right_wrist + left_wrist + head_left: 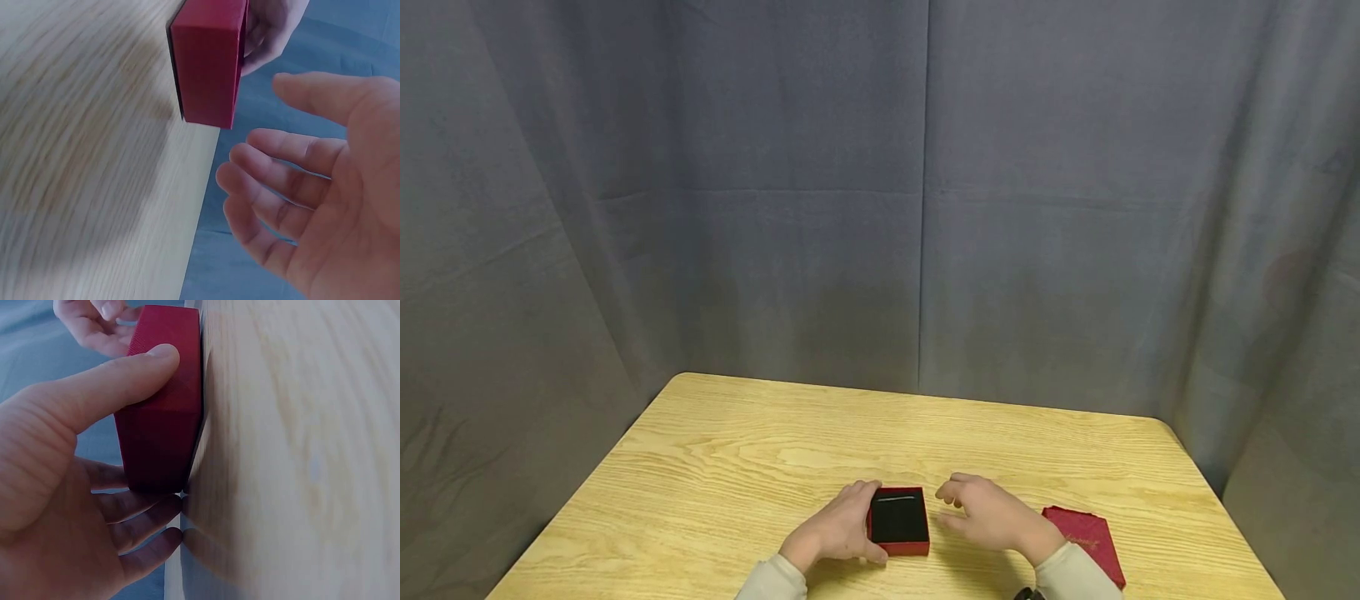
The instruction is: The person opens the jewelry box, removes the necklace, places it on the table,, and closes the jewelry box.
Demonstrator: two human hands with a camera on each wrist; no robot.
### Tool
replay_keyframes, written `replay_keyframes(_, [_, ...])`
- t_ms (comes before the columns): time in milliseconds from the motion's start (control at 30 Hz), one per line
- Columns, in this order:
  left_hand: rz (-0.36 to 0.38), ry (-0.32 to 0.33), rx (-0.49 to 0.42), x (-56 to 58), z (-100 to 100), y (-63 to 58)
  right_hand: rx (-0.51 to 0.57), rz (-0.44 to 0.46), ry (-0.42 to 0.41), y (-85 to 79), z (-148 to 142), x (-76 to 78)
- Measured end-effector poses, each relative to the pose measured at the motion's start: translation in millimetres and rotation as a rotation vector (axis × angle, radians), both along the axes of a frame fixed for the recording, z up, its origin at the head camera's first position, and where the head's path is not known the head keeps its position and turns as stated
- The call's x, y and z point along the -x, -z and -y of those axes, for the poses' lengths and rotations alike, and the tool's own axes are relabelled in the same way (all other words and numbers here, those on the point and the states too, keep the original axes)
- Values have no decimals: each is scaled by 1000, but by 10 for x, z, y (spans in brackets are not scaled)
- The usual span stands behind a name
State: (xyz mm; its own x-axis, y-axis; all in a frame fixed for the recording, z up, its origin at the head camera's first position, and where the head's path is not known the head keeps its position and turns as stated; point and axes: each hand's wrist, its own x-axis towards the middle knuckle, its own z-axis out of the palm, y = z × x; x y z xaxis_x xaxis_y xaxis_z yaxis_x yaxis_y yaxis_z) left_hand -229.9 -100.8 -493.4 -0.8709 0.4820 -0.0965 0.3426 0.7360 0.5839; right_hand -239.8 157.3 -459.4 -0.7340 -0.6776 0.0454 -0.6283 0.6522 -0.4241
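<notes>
A small red box (907, 549) sits lidless on the table, a black padded insert (898, 520) filling its inside. My left hand (842, 527) holds it from the left, with the thumb on the near wall and the fingers around the far left side. In the left wrist view the thumb lies flat on the box's red wall (159, 450). To the right of the box, my right hand (992, 510) hovers apart from it, fingers loosely bent and nothing in them. The right wrist view shows a gap between these fingertips (232, 178) and the box.
A flat dark red piece with gold script (1088, 537) lies on the right of the table, partly behind the right sleeve (1075, 575). The wooden table (790, 425) ends at a grey curtain (797, 292) at the back and sides.
</notes>
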Motion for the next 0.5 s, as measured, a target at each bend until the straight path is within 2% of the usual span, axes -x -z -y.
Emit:
replay_keyframes(267, [4,-2,-17,-2,4,6,-8,-16,1,31,140,40])
replay_keyframes(500, [-13,0,4,4,-2,12,-14,-7,-16,86,232,73])
